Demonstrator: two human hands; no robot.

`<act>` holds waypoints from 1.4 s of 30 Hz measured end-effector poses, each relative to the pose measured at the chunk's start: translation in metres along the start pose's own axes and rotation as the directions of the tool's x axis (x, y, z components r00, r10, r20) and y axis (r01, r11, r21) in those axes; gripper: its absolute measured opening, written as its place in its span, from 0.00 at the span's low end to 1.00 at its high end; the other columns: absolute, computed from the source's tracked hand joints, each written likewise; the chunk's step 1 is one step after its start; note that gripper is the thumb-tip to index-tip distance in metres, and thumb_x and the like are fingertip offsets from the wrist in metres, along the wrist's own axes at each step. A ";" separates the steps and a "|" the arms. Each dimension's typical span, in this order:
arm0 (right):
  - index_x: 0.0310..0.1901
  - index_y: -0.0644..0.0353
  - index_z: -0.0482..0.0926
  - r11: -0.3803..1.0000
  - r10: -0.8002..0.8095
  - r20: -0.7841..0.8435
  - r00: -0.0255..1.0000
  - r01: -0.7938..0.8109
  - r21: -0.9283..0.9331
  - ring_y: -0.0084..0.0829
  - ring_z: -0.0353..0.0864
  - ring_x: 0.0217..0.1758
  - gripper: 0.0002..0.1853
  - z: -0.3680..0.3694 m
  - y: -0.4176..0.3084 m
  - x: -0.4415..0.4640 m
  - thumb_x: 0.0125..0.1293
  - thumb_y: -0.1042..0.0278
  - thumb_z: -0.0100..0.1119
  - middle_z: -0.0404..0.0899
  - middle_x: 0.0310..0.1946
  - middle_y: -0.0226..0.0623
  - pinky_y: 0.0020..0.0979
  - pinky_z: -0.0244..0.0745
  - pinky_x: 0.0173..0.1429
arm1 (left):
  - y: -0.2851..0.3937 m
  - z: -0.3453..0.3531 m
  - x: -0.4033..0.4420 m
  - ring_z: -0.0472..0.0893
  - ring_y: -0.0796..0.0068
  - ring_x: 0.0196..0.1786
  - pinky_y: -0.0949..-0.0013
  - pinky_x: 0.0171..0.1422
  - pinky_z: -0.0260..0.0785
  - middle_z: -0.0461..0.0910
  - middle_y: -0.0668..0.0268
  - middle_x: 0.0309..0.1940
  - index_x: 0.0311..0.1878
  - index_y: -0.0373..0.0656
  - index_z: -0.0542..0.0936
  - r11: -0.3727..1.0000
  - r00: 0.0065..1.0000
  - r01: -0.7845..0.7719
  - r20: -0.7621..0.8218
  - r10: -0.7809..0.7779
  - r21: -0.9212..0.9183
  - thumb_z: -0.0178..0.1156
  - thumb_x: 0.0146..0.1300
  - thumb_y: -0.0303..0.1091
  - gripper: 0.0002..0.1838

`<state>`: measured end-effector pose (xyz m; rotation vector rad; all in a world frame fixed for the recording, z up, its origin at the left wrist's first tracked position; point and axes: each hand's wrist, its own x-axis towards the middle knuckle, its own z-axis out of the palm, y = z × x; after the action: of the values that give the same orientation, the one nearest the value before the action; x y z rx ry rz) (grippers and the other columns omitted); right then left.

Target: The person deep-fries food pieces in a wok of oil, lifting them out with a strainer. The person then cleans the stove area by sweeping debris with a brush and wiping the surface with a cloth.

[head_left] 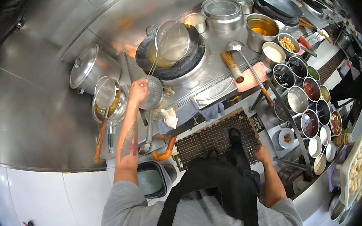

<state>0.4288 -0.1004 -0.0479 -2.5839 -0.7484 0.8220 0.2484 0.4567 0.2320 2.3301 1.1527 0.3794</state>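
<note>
My left hand (138, 90) is closed round the thin handle of a round mesh strainer (173, 39), which is tilted over a wok (149, 62) on the burner. Cloudy liquid shows in and under the strainer. A perforated ladle (152, 93) lies just beside my left hand, its handle pointing toward me. Down at my right side, my right hand (262, 154) hangs with its fingers curled, and no object shows in it. Flames flare at the wok's left and back edges.
A lidded pot (90, 67) and a strainer (106, 92) over a bowl stand left. A brush (231, 66) and long-handled ladle (249, 65) lie right of the wok. Several sauce containers (297, 99) fill the right counter. A bin (150, 180) stands below; another person is far right.
</note>
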 end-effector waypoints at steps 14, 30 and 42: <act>0.62 0.62 0.63 0.875 -0.271 0.245 0.931 0.344 -0.339 0.38 0.50 0.72 0.31 -0.047 -0.118 0.173 0.58 0.59 0.54 0.54 0.68 0.41 0.43 0.54 0.69 | 0.030 -0.051 0.049 0.70 0.76 0.15 0.71 0.15 0.58 0.76 0.58 0.24 0.43 0.38 0.74 0.838 0.838 0.545 0.055 -0.543 -0.038 0.47 0.64 0.35 0.12; 0.66 0.57 0.58 0.841 -0.152 0.296 0.943 0.281 -0.463 0.36 0.41 0.75 0.28 -0.022 -0.090 0.282 0.66 0.56 0.40 0.43 0.72 0.36 0.52 0.40 0.72 | 0.042 0.061 0.081 0.56 0.88 0.13 0.84 0.10 0.47 0.64 0.70 0.21 0.49 0.37 0.69 0.052 0.588 0.790 0.730 -0.348 -0.611 0.41 0.70 0.34 0.13; 0.46 0.64 0.78 0.983 0.060 0.370 0.927 0.010 -0.185 0.46 0.71 0.58 0.21 -0.055 0.002 0.167 0.58 0.56 0.54 0.72 0.54 0.51 0.40 0.68 0.60 | 0.050 0.118 0.123 0.58 0.86 0.14 0.83 0.11 0.47 0.67 0.67 0.21 0.40 0.34 0.70 0.098 0.782 0.602 0.560 -0.273 -0.793 0.41 0.68 0.30 0.10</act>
<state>0.5795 -0.0153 -0.0788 -2.6303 -0.9374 1.3383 0.4086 0.4925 0.1645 0.7791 0.9602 0.3490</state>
